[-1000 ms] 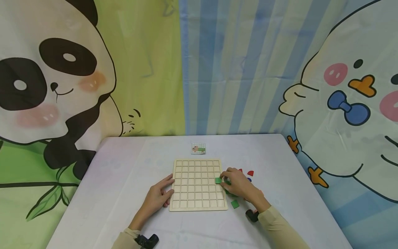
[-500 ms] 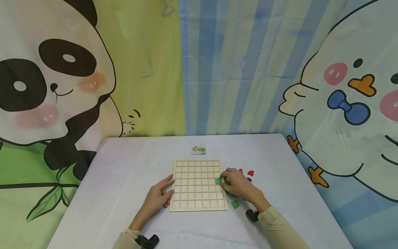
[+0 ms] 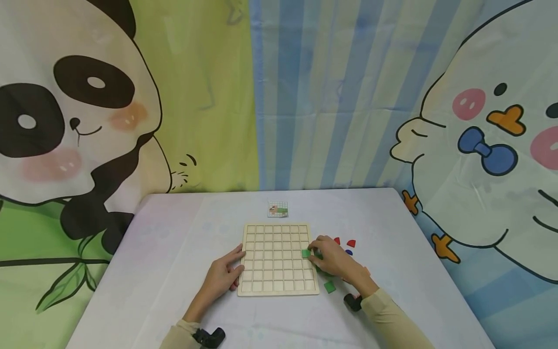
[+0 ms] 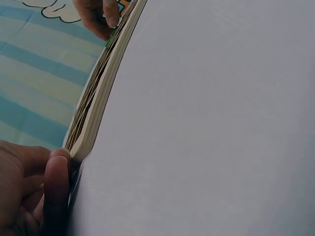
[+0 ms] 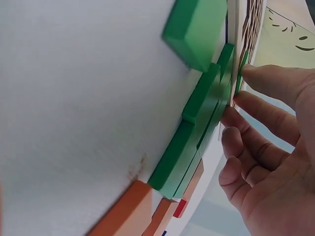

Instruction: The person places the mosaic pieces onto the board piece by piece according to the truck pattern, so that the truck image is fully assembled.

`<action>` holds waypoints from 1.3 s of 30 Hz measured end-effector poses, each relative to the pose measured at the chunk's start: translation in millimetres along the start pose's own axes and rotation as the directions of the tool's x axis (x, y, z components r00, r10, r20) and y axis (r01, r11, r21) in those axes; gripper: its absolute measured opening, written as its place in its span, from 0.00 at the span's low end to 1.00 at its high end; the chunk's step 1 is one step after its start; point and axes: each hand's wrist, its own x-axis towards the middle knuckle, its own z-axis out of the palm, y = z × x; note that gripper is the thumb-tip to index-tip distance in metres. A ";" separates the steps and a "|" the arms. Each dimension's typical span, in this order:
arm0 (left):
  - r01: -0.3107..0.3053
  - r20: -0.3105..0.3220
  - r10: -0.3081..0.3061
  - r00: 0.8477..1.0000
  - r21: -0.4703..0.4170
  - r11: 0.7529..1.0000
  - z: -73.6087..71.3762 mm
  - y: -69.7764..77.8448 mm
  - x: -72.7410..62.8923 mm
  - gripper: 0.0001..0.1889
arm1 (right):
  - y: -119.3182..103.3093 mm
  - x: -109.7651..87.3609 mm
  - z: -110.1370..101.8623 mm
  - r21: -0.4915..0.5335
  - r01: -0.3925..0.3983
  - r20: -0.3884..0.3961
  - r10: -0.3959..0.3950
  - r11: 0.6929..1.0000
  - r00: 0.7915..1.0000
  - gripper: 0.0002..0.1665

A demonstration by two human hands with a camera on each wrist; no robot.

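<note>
A pale wooden grid board [image 3: 278,264] lies on the white table. At its left edge rests my left hand [image 3: 221,274], thumb and forefinger spread apart and touching the rim; the left wrist view shows fingertips [image 4: 59,156] at the board's corner. My right hand [image 3: 333,257] reaches over the right edge and pinches a green square tile [image 3: 306,253] between thumb and forefinger, in the board's right-hand column. Its other fingers are curled, as the right wrist view shows. Beneath that hand lie more green tiles [image 5: 197,118], partly hidden in the head view.
Above the board lies a small picture card [image 3: 278,209] with a coloured grid pattern. Right of the board are a loose green tile [image 3: 330,287], red pieces [image 3: 351,243], a blue piece [image 3: 349,252] and orange pieces [image 5: 125,211]. Printed curtains [image 3: 305,97] hang behind the table.
Hardly anything differs: both hands keep their places, with the green tile still pinched at the board's right column. The view has shifted very slightly.
</note>
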 end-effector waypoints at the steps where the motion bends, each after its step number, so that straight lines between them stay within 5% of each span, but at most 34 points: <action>1: -0.002 -0.001 0.002 1.000 -0.004 1.000 0.1 0.3 1.0 0.27 | 0.2 0.6 -0.1 0.002 0.000 -0.001 0.000 1.000 1.000 0.15; 18: -0.001 -0.019 0.001 1.000 -0.033 0.999 1.4 0.0 11.4 0.27 | 7.4 5.3 -9.2 0.067 -0.005 -0.033 0.007 0.998 0.999 0.15; 39: -0.029 -0.003 0.029 1.000 -0.072 0.997 1.2 -6.6 11.8 0.27 | 23.3 -39.8 -22.2 0.013 -0.108 -0.014 0.108 0.994 0.994 0.17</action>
